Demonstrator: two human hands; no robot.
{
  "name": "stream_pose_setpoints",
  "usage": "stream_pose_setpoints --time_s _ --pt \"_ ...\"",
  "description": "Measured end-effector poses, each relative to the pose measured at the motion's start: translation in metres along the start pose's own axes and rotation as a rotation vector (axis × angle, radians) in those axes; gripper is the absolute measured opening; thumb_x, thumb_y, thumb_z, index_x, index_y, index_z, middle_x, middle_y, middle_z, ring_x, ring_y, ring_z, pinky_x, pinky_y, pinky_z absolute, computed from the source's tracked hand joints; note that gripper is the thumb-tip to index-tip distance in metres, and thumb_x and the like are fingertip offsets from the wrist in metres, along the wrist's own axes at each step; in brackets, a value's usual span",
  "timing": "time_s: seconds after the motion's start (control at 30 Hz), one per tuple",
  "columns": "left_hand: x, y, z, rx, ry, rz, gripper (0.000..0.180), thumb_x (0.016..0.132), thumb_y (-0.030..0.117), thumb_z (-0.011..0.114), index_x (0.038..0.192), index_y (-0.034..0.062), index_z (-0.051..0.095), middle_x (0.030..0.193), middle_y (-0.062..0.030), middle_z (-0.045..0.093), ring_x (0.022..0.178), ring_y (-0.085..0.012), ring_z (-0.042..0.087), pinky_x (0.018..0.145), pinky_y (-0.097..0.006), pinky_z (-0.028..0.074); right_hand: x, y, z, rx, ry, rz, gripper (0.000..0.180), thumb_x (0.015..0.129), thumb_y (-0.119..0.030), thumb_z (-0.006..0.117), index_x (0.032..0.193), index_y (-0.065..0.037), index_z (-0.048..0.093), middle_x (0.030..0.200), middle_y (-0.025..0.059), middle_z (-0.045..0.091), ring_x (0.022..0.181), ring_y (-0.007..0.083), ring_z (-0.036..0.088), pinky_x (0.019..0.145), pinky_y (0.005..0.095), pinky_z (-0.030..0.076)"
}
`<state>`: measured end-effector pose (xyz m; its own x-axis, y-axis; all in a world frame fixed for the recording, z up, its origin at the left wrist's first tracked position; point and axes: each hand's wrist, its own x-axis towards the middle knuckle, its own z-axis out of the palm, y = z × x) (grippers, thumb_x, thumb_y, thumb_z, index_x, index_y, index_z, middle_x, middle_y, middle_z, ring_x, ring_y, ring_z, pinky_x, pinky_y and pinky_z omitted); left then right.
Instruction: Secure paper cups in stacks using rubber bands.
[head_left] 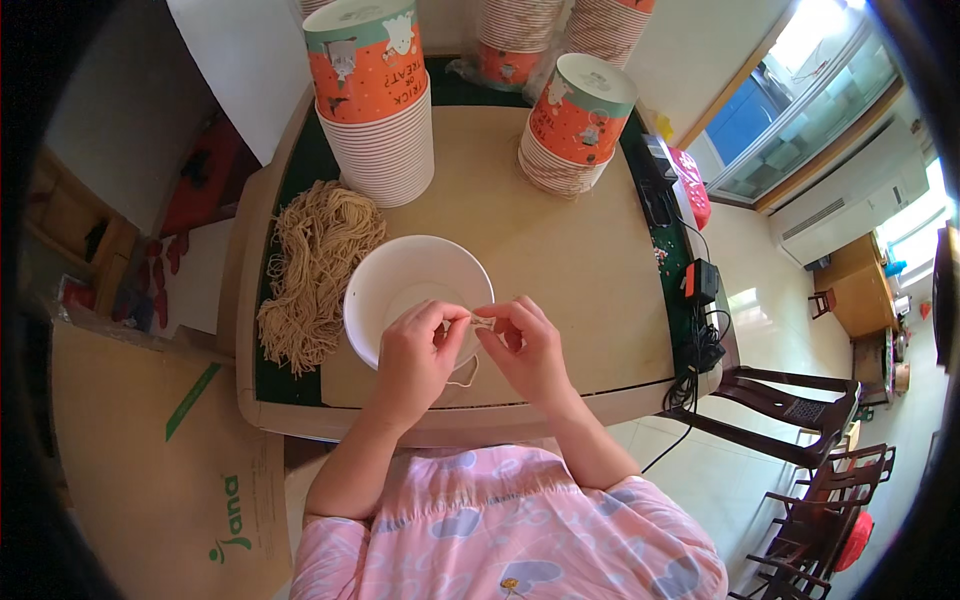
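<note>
Over the right rim of a white paper bucket (377, 285), my two hands meet in front of me. My left hand (412, 350) pinches a thin beige cord (484, 322) between thumb and fingertips. On the same cord, just to the right, the fingers of my right hand (530, 352) are closed. A loose end of the cord curls below the hands near the table's front edge. The bucket stands with its mouth up, and its inside shows plain white. Whether the cord passes through the bucket's wall is hidden by my fingers. Left of the bucket lies a heap of beige cords (308, 275).
A tall stack of orange-and-green printed paper buckets (378, 140) stands upside down behind the cords. A shorter stack (575, 120) is at the back right, with more wrapped stacks (515, 40) behind. Black cables and adapters (703, 285) line the right edge. A cardboard box (150, 440) stands left.
</note>
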<state>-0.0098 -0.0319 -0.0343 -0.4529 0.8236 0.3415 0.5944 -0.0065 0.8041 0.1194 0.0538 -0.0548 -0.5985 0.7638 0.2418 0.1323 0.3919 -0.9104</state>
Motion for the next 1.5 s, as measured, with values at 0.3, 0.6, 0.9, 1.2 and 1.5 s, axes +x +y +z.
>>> stream_pose_setpoints --time_s 0.3,0.6,0.9,1.2,1.5 --pt "-0.003 -0.008 -0.002 -0.081 0.004 -0.060 0.008 0.085 0.003 0.063 0.092 0.0009 0.059 0.080 -0.0110 0.065 0.063 -0.0222 0.061 0.058 -0.033 0.048 0.002 0.000 0.002 -0.145 0.010 -0.018 0.008 0.080 -0.008 0.070 0.087 -0.008 0.067 0.085 0.0060 0.057 0.062 0.0200 0.056 0.055 0.0316 0.046" --pt "-0.002 0.001 0.003 -0.007 -0.084 0.013 0.014 0.081 0.000 0.065 0.094 0.0022 0.061 0.086 -0.0114 0.062 0.067 -0.0243 0.063 0.059 -0.035 0.052 0.002 0.007 0.005 -0.146 0.089 -0.150 0.009 0.077 -0.002 0.071 0.085 -0.005 0.068 0.082 0.0032 0.056 0.056 0.0099 0.048 0.048 0.0241 0.039" --pt "-0.003 0.001 0.004 0.035 -0.022 0.029 0.013 0.077 -0.002 0.066 0.088 0.0028 0.060 0.081 -0.0098 0.060 0.064 -0.0244 0.062 0.057 -0.034 0.051 0.001 0.004 0.004 -0.173 0.080 -0.179 0.008 0.078 -0.002 0.071 0.084 -0.005 0.067 0.083 0.0045 0.057 0.055 0.0118 0.049 0.047 0.0249 0.039" --pt "-0.008 -0.001 0.000 -0.237 -0.012 -0.168 0.023 0.082 -0.004 0.063 0.104 0.0026 0.059 0.087 -0.0088 0.066 0.072 -0.0138 0.065 0.061 -0.025 0.052 0.002 -0.007 0.002 -0.110 0.006 -0.104 0.011 0.080 -0.006 0.070 0.090 -0.006 0.064 0.084 0.0065 0.060 0.056 0.0167 0.054 0.051 0.0293 0.044" --pt "-0.007 -0.007 -0.001 -0.250 -0.043 -0.165 0.011 0.087 0.002 0.061 0.098 0.0002 0.064 0.083 -0.0079 0.067 0.067 -0.0102 0.061 0.059 -0.024 0.049 -0.001 0.000 0.008 0.046 0.047 -0.070 0.010 0.079 0.001 0.069 0.086 -0.003 0.063 0.075 0.0025 0.058 0.053 0.0068 0.043 0.048 0.0220 0.036"
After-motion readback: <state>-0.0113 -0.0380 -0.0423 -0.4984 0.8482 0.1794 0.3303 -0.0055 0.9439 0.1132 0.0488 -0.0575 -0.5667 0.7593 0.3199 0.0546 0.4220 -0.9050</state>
